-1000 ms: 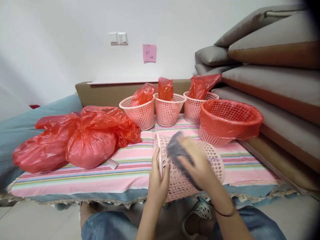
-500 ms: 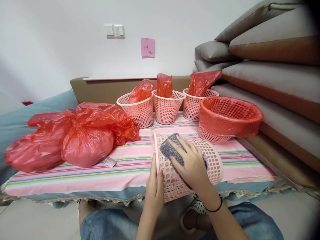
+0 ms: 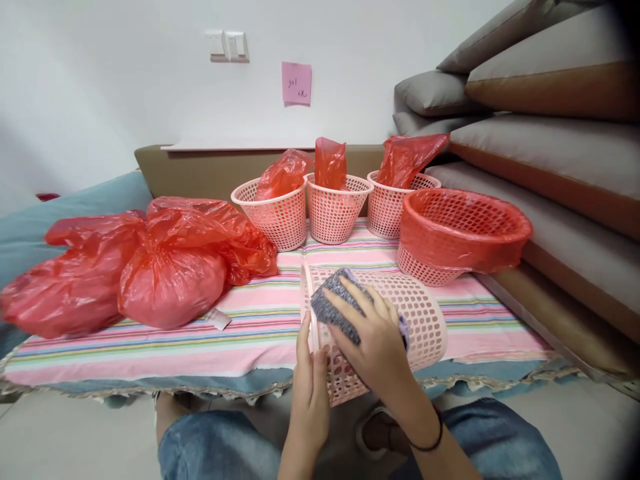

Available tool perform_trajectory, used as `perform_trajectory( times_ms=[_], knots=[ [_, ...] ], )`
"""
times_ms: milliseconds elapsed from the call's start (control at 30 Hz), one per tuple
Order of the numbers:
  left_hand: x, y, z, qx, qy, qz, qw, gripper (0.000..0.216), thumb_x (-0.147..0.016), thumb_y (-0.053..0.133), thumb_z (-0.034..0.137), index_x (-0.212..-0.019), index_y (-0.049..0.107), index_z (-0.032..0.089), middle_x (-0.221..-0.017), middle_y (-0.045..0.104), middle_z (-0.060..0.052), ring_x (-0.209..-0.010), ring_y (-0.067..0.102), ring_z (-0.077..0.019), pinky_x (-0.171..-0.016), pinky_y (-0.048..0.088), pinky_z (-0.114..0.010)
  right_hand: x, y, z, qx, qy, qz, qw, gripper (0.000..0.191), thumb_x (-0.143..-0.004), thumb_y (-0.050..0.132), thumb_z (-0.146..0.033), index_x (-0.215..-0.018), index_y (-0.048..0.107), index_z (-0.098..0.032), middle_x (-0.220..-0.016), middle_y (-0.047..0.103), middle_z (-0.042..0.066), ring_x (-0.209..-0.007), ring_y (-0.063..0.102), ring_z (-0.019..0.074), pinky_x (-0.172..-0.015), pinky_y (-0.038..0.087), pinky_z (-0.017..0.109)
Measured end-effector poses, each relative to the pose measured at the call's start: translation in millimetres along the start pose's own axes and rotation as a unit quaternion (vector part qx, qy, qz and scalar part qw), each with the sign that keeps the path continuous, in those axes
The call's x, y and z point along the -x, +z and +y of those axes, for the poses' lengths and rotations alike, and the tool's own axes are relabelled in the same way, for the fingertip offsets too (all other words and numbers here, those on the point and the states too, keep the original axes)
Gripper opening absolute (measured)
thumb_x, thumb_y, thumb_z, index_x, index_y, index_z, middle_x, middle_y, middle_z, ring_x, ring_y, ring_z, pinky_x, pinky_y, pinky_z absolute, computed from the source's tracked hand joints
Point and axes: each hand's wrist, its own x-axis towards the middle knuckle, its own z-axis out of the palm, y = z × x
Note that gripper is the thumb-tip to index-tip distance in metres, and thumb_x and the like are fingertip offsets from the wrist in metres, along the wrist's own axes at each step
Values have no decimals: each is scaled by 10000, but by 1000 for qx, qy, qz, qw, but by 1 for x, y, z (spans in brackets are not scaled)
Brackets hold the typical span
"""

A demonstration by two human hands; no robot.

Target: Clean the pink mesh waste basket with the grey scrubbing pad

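A pink perforated plastic basket (image 3: 423, 313) lies on its side at the front of the striped cloth, its wide rim toward the left. My left hand (image 3: 311, 387) grips that rim, thumb on one side and fingers on the other. Against the basket's upper side, my right hand (image 3: 375, 337) presses a grey cleaning cloth (image 3: 337, 307), fingers spread over it. A bit of purplish fabric peeks out beside the palm. Part of the basket's wall is hidden under my right hand and the cloth.
Behind stand three pink baskets (image 3: 333, 213) with red plastic bags inside. A basket lined with a red bag (image 3: 440, 247) stands at right, near stacked grey-brown cushions (image 3: 545, 160). Full red bags (image 3: 173, 280) lie at left on the striped cloth (image 3: 250, 353).
My right hand and the grey cloth have slid slightly left along the basket, toward its rim. My left hand keeps its hold on the rim. The whole view has shifted a little.
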Motion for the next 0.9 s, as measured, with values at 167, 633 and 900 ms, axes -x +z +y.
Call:
perform_trajectory(
  times_ms=[167,633,900],
  knots=[
    [2,-1,-2,-38,6,-1,999,597,-1006,304,503,-1533,299,222,-1622,284,-89,-1503,219,-246,-1216,262,-443,-34,7,11,-5,78,9,997,414,-940,508,-329,-1346,586,-332,-1476,511,14,-1265,493,330,-1047,389,545],
    [7,2,-11,-31,19,28,999,573,-1015,316,469,-1538,298,236,-1615,306,-70,-1480,299,-235,-1194,319,-400,-20,7,-3,-5,53,25,998,440,-937,522,-385,-1374,560,-344,-1479,507,-7,-1273,474,325,-1073,380,529],
    [0,6,0,-27,0,55,998,603,-992,351,517,-1528,327,243,-1404,576,-116,-1326,524,-293,-1085,464,-451,-47,13,22,13,108,25,994,415,-942,495,-342,-1344,594,-307,-1462,528,14,-1232,517,315,-1029,425,510]
  ],
)
